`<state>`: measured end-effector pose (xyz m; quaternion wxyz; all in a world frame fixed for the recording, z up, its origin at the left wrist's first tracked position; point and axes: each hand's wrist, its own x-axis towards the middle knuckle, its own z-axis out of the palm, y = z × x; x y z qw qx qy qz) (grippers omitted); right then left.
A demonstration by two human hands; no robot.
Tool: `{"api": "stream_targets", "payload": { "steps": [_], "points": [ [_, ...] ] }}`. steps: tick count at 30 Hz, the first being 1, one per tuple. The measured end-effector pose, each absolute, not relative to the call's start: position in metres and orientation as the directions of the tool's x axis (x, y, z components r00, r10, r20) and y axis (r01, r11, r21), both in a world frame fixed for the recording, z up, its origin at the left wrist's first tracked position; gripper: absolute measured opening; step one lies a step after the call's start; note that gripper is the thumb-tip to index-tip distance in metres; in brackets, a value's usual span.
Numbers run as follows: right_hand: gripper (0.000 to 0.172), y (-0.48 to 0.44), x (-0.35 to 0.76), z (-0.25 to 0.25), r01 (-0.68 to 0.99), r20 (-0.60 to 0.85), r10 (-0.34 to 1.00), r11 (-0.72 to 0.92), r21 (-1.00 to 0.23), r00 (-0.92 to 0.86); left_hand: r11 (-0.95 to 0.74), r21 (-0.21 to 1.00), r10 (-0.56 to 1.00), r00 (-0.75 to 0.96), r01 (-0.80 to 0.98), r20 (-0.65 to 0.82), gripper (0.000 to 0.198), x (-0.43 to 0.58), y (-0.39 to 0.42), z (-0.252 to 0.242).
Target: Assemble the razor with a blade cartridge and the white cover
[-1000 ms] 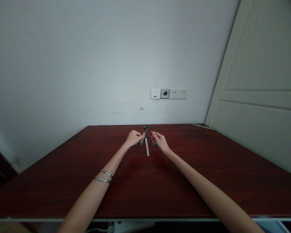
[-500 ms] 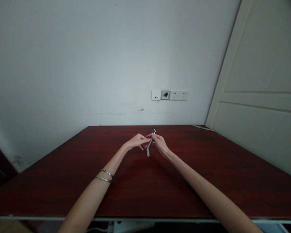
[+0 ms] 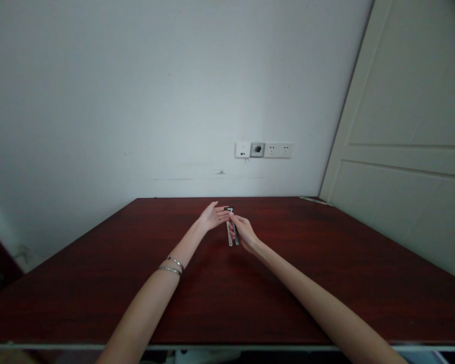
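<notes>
My right hand (image 3: 244, 231) is closed around a slim black-and-silver tool (image 3: 236, 236) with a short head across its top, rather like a razor; its exact kind is unclear. The head points away from me and the handle end comes out below my fingers. My left hand (image 3: 213, 217) is turned palm up, fingers stretched out flat. Its fingertips reach the tool's head, though whether they touch it I cannot tell. Just left of the handle is a narrow pale metal strip (image 3: 229, 236) with a hole at its near end, its upper part hidden by my hands.
The dark red wooden table (image 3: 98, 273) runs back to a white wall (image 3: 98, 101). Wall sockets (image 3: 272, 150) sit above its far edge. A pale panelled door (image 3: 409, 126) stands at the right. A thin strip (image 3: 315, 200) lies in the far right corner.
My left hand has turned palm up and its fingers have straightened. The tool has swung from a slant to nearly upright in view, its head now by my left fingertips, and my right hand has shifted slightly left.
</notes>
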<state>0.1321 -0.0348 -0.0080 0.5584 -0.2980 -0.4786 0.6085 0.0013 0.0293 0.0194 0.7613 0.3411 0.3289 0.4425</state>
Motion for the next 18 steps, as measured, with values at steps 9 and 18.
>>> {"api": "stream_targets", "payload": {
  "steps": [9,18],
  "points": [
    [0.041,-0.035,0.131,-0.011,-0.394,-0.019,0.975,-0.108,-0.913,-0.222,0.427,0.677,0.882,0.440,-0.599,-0.168,0.055,0.012,0.026,0.010],
    [0.039,-0.036,0.129,-0.010,-0.298,-0.055,0.987,-0.098,-0.950,-0.148,0.462,0.590,0.874,0.452,-0.662,-0.177,0.055,0.023,0.022,0.006]
  ]
}}
